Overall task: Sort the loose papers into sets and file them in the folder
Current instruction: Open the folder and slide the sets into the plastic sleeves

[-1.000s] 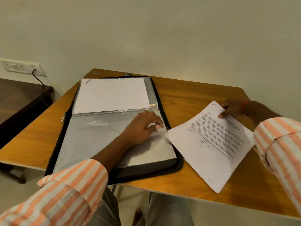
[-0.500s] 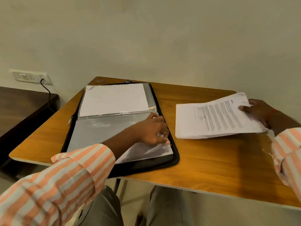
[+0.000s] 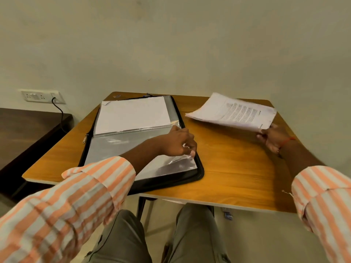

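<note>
Folder [image 3: 199, 174] lies open on the 9 o'clock side of the worktop [image 3: 237, 168], left hand [image 3: 176, 144] pinching the clear sleeve [image 3: 121, 149] at its 3 o'clock edge. Paper stack [image 3: 233, 112] hovers at that hand's 2 o'clock, long axis roughly 9-to-3, right hand [image 3: 273, 139] gripping its near corner; probably slides in toward 9.

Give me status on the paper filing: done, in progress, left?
Done: the black zip folder lies open on the wooden table, one white sheet already in its far half. In hand: left hand pinches the edge of the near clear plastic sleeve; right hand grips the stack of printed white papers by a corner. Left: that stack is unfiled; sorting can't be judged.
</note>
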### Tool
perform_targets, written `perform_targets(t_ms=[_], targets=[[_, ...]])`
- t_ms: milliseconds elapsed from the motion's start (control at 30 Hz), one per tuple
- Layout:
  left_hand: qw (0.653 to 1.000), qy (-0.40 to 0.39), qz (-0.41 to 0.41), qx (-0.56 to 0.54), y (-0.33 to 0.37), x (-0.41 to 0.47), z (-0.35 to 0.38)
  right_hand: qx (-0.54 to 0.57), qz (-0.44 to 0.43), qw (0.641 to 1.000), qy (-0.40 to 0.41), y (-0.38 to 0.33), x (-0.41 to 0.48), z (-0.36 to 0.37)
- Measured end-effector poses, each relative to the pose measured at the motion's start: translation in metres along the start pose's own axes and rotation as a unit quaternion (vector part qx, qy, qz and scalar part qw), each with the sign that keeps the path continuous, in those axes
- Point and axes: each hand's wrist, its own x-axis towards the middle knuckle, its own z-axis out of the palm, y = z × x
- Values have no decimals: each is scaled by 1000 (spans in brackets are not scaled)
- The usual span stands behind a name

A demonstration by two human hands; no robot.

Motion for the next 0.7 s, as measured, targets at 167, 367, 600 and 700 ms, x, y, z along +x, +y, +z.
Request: perform_targets(t_ms=[167, 367, 600, 700], targets=[[999, 9, -24, -26, 1, -5, -4, 3, 4, 998, -55, -8, -8, -36], [998, 42, -31, -39, 4, -7, 3, -27, 65, 989, -126, -6, -29, -59], [996, 62, -55, -23, 3, -8, 18, -28, 75, 984, -158, -6, -35, -57], [996, 69, -58, -26, 3, -9, 20, -18, 75, 979, -190, -6, -34, -49]])
